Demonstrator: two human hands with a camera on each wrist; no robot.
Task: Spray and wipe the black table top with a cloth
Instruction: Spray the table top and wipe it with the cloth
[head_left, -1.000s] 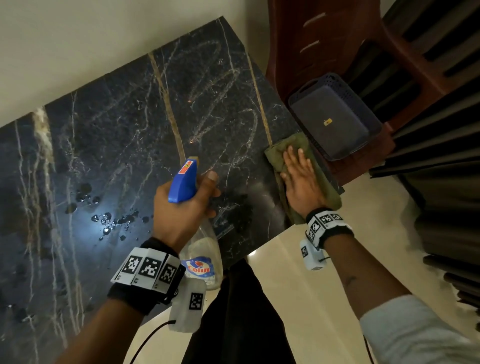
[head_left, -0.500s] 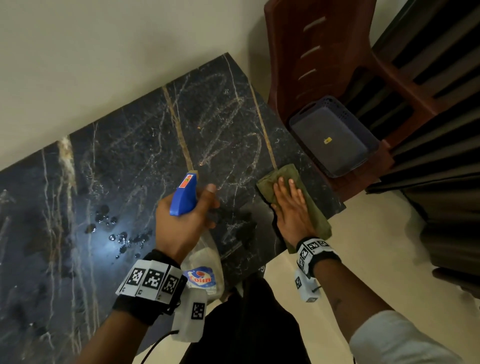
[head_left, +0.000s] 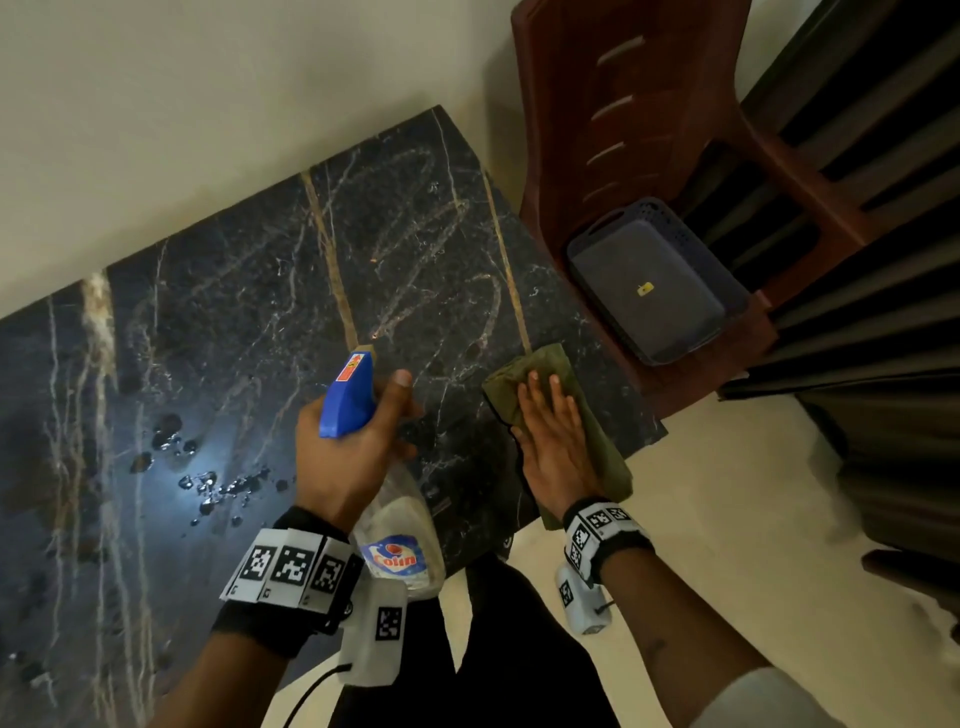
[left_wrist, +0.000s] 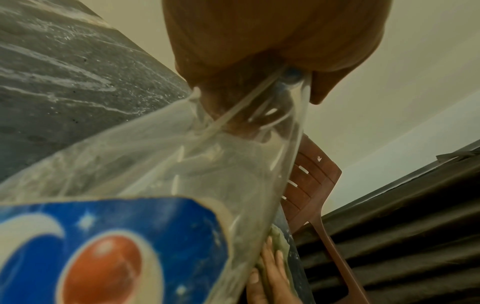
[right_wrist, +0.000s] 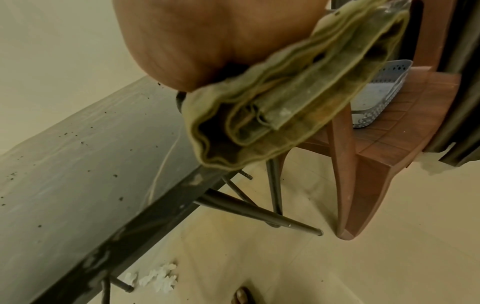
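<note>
The black marble-patterned table top (head_left: 234, 322) runs from lower left to the far right corner. My left hand (head_left: 353, 441) grips a clear spray bottle (head_left: 402, 540) with a blue trigger head (head_left: 347, 395), held above the table's near edge; the bottle fills the left wrist view (left_wrist: 161, 164). My right hand (head_left: 553, 431) lies flat, fingers straight, pressing a folded olive-green cloth (head_left: 597, 441) onto the table near its right corner. The cloth's near end (right_wrist: 272, 107) hangs over the table edge (right_wrist: 145, 214). Spray droplets (head_left: 208, 478) sit on the table to the left.
A brown plastic chair (head_left: 649, 130) stands right of the table, with a grey perforated basket (head_left: 649, 291) on its seat. A pale wall runs behind the table. Dark slatted panels (head_left: 857, 312) stand at the right. Crumpled white paper (right_wrist: 155, 277) lies on the floor under the table.
My right hand has slid the cloth a little leftward and nearer along the table's right end. The left hand still holds the bottle in much the same place.
</note>
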